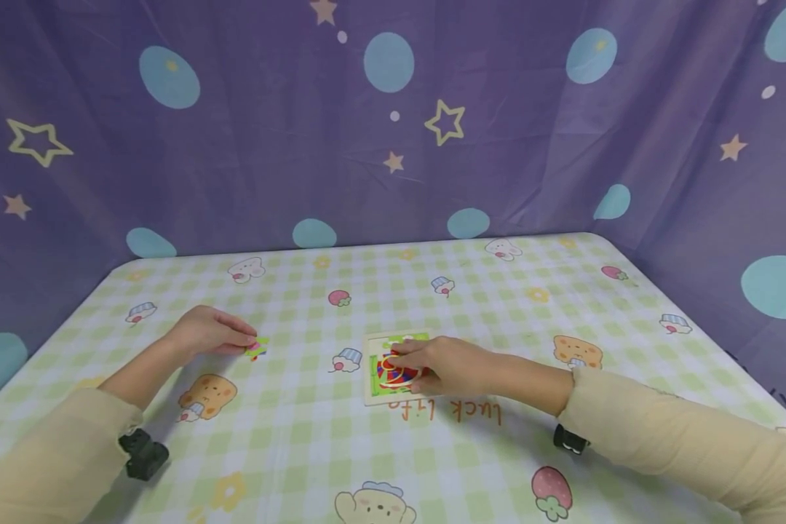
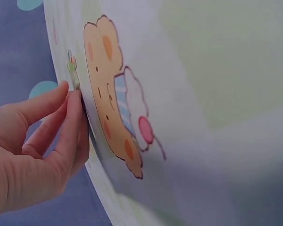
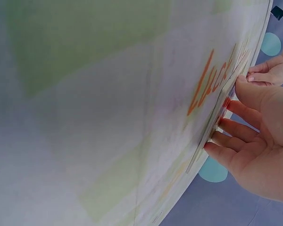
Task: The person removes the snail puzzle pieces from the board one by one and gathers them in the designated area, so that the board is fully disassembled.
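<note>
At the left of the table, my left hand (image 1: 211,331) pinches a small green, pink and multicoloured puzzle piece (image 1: 258,349) between thumb and fingertips. The left wrist view shows that piece (image 2: 73,70) edge-on, close to the tablecloth. Near the middle lies a square puzzle board (image 1: 369,397) with a pale frame and a red, blue and green picture. Over its right part is my right hand (image 1: 455,364), its extended fingertips touching the picture and hiding some of it. In the right wrist view, the fingers (image 3: 238,129) are spread along the thin board (image 3: 208,126).
A checked green and white tablecloth (image 1: 288,437) with printed cartoon figures covers the table. Behind it hangs a purple curtain (image 1: 268,160) with stars and blue ovals. Black wrist cameras sit under the left sleeve (image 1: 72,451) and the right sleeve (image 1: 668,429).
</note>
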A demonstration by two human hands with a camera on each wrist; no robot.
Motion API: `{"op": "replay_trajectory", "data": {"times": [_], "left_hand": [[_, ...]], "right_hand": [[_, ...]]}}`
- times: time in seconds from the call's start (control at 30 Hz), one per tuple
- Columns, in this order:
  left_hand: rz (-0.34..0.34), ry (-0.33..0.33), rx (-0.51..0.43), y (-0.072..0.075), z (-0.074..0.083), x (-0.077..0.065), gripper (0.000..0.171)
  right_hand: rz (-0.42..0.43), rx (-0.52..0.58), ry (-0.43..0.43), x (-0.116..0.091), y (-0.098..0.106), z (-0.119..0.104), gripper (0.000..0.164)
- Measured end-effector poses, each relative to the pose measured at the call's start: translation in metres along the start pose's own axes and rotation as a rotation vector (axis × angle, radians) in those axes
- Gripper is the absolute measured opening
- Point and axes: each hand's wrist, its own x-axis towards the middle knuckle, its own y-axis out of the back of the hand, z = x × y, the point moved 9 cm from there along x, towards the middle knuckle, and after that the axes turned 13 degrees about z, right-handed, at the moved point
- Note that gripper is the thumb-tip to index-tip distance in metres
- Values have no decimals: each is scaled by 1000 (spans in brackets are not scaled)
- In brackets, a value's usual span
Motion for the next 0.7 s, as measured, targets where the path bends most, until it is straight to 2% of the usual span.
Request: {"op": "replay_trajectory", "data": {"times": [0.2, 0.37, 0.53, 0.7], "left_hand": [[10, -5, 17, 1, 2, -1, 36], [15, -45, 85, 6, 9, -1, 43], [37, -90, 121, 7, 28, -3, 48], [28, -198, 185, -10, 57, -13, 45]], "right_hand": [[-3, 0, 0, 1, 0, -1, 48], [-7, -1, 14, 1, -1, -2, 48], [-6, -10, 30, 1, 1, -5, 50], [-23, -25, 25, -1, 1, -6, 53]]}}
